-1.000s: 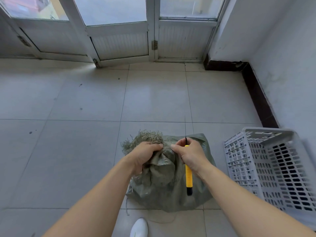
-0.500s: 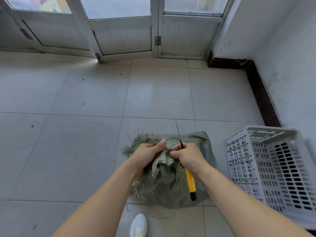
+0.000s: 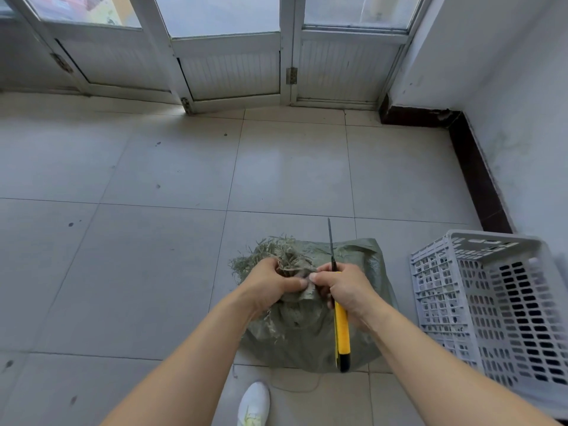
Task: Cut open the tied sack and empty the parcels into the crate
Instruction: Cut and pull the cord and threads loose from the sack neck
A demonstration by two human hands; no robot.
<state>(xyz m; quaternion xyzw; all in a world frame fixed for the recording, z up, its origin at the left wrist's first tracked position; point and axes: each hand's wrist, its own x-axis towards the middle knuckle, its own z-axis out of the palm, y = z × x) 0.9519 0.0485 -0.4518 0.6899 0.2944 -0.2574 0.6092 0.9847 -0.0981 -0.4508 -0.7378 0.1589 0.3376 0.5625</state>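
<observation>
Gripping sack (image 3: 310,330) neck, both hands; right hand (image 3: 347,290) holds knife (image 3: 341,333)

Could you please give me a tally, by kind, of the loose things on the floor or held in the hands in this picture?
Sack: 1
Utility knife: 1
Crate: 1
Shoe: 1
Total: 4
</observation>
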